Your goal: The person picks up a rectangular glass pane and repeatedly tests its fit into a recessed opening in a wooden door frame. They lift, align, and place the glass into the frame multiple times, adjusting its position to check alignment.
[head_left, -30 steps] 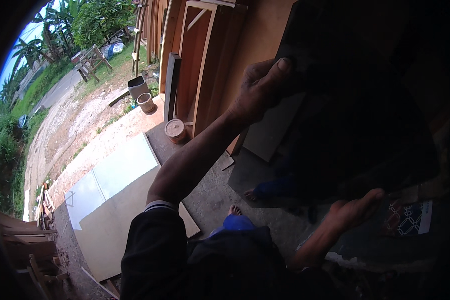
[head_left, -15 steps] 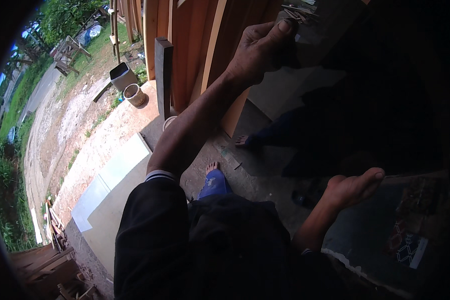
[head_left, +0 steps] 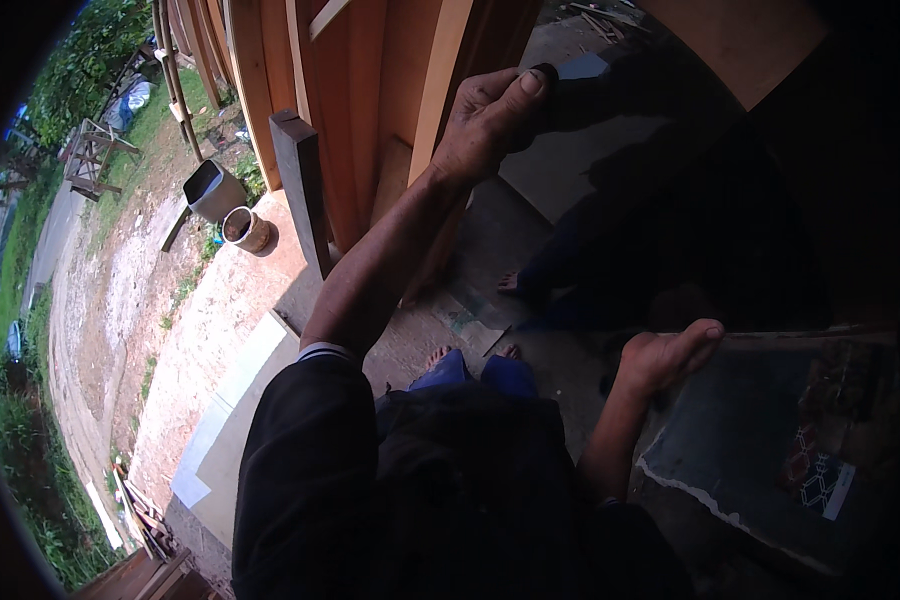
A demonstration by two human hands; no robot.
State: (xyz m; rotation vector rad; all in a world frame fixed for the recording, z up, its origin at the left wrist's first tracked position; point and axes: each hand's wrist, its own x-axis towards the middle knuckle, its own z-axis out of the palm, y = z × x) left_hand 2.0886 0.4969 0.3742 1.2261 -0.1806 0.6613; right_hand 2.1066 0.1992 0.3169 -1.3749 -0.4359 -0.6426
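Note:
A large dark glossy sheet (head_left: 710,210), apparently glass, spans the space between my hands and reflects a foot and a dark leg. High near the centre, my left hand (head_left: 495,110) is closed at its edge, thumb on top and fingers curled. Something black shows at the thumb tip, with a small bluish patch beside it; I cannot tell what it is. Lower and to the right, my right hand (head_left: 665,360) grips near the sheet's lower edge, thumb stretched out and other fingers mostly hidden. Deep shadow obscures much of the sheet's outline.
Brown wooden boards (head_left: 350,90) and a dark upright post (head_left: 300,170) stand beside my left forearm. Outside are a grey container (head_left: 215,190) and a bucket (head_left: 247,230). A pale panel (head_left: 235,405) lies at left. Patterned pieces (head_left: 820,480) rest at lower right.
My view has shifted, and both hands sit further left in it, the left one slightly lower. Both my feet now show, where only one did. More reddish-brown surface shows at upper right.

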